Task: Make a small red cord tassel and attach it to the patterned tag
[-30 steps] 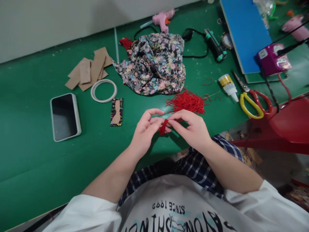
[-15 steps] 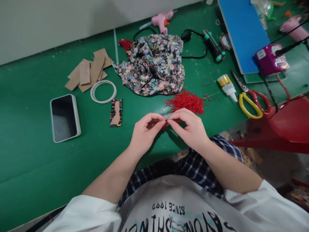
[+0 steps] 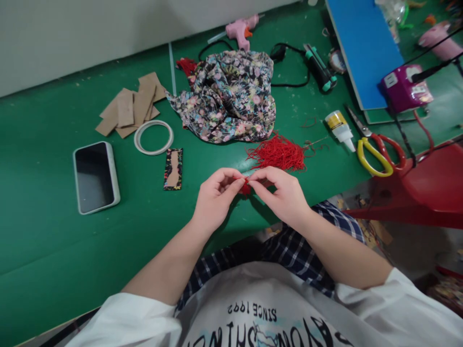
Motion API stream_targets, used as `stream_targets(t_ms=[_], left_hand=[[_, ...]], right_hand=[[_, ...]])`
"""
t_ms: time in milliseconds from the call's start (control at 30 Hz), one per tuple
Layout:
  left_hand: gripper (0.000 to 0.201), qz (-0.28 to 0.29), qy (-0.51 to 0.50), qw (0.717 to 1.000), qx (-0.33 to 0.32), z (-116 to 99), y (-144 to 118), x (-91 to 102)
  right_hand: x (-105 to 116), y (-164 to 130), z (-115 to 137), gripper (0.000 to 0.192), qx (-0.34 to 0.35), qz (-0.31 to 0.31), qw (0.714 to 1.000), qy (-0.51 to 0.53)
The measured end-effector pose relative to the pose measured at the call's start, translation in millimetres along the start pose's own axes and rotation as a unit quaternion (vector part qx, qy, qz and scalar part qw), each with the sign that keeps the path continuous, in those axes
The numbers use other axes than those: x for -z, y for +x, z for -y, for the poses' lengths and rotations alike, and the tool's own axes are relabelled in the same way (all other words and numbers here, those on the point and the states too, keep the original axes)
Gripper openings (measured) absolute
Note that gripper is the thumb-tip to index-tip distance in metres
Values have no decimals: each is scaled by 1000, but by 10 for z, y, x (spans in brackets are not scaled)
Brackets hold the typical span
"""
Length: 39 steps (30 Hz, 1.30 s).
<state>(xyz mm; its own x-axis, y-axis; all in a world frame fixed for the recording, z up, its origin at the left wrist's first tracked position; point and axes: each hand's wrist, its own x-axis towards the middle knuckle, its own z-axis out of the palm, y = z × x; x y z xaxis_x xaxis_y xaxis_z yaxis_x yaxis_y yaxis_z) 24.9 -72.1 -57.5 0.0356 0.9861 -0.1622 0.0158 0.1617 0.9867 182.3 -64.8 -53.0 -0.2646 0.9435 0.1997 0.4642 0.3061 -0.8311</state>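
Observation:
My left hand (image 3: 214, 198) and my right hand (image 3: 282, 194) meet fingertip to fingertip above the near edge of the green table (image 3: 43, 241). Between them they pinch a small bundle of red thread (image 3: 246, 187), mostly hidden by the fingers. A loose pile of red threads (image 3: 278, 152) lies just beyond my right hand. A crumpled floral fabric (image 3: 227, 96) sits further back, at the middle of the table.
A phone (image 3: 94, 176), a white ring (image 3: 154, 137), cardboard pieces (image 3: 130, 107) and a fabric-covered strip (image 3: 173, 168) lie left. A glue bottle (image 3: 340, 127), scissors (image 3: 378, 150), pink glue gun (image 3: 240, 30), blue board (image 3: 363, 46) and purple device (image 3: 404, 87) lie right. A red stool (image 3: 427, 188) stands beside the table.
The red bundle, plainly visible a second ago, is now mostly covered as my fingertips have closed together around it. The hands have stayed in the same place.

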Motion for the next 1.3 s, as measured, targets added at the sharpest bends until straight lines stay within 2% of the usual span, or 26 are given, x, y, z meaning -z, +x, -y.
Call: stream_targets(t_ms=[167, 267, 567, 733, 867, 1000, 1100, 1300], left_hand=[[17, -30, -15, 999, 12, 27, 11, -5], [17, -48, -45, 998, 14, 40, 21, -11], [16, -42, -124, 991, 26, 40, 24, -30], [33, -21, -180, 982, 60, 11, 35, -26], [35, -16, -139, 989, 49, 14, 44, -19], [19, 7, -65, 998, 26, 34, 41, -8], [8, 23, 1, 1000, 19, 34, 29, 4], [14, 15, 25, 999, 45, -22, 6, 14]], right_hand=[[4, -5, -30, 12, 74, 3, 996, -54], [0, -10, -28, 12, 96, -1, 993, -72], [-29, -11, -10, 11, 103, -9, 993, -64], [-45, -12, -27, 11, 98, 5, 993, -68], [-56, -5, -48, 11, 72, 17, 995, -69], [-65, 6, -67, 8, 17, 36, 998, -47], [-65, 12, -84, 7, 1, 52, 998, -38], [-30, 26, -97, 7, -22, 58, 998, -10]])
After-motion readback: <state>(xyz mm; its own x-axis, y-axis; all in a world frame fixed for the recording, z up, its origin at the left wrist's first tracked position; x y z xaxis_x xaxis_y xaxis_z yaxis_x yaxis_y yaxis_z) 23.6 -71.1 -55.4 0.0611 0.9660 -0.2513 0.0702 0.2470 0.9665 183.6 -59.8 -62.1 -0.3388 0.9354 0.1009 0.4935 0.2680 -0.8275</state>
